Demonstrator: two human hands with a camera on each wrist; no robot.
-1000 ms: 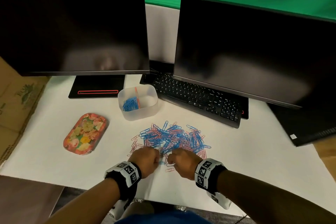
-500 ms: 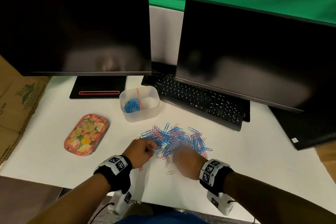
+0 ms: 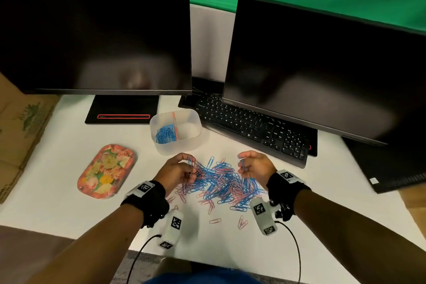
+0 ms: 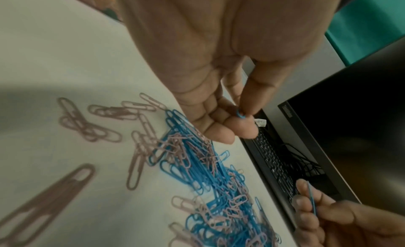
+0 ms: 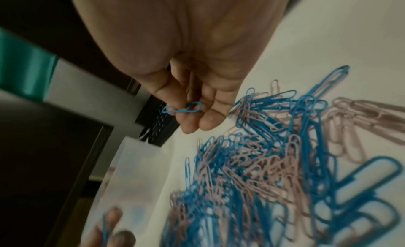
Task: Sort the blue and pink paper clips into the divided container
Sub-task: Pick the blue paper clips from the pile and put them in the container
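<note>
Head view: left hand [image 3: 178, 172] raised over the left edge of the heap of blue and pink paper clips [image 3: 222, 183], pinching one blue clip [image 3: 190, 162] upright between thumb and fingertips. Right hand [image 3: 254, 165] over the heap's right edge, pinching another blue paper clip [image 3: 242, 165]. Divided container [image 3: 176, 130] just beyond the heap, blue clips in its left compartment, right one apparently bare. Floral tin [image 3: 106, 170] to the left, keyboard [image 3: 251, 127] and two dark monitors behind.

Left wrist view: only a blue loop [image 4: 240, 114] showing at the pinching fingertips [image 4: 241, 127], above the heap [image 4: 208, 172]. Writing on the monitor bezel [image 4: 288, 110], too blurred to read.

Right wrist view: blue clip [image 5: 183, 108] lying crosswise in the right fingers [image 5: 192, 122], the container's wall [image 5: 133, 162] nearby.
</note>
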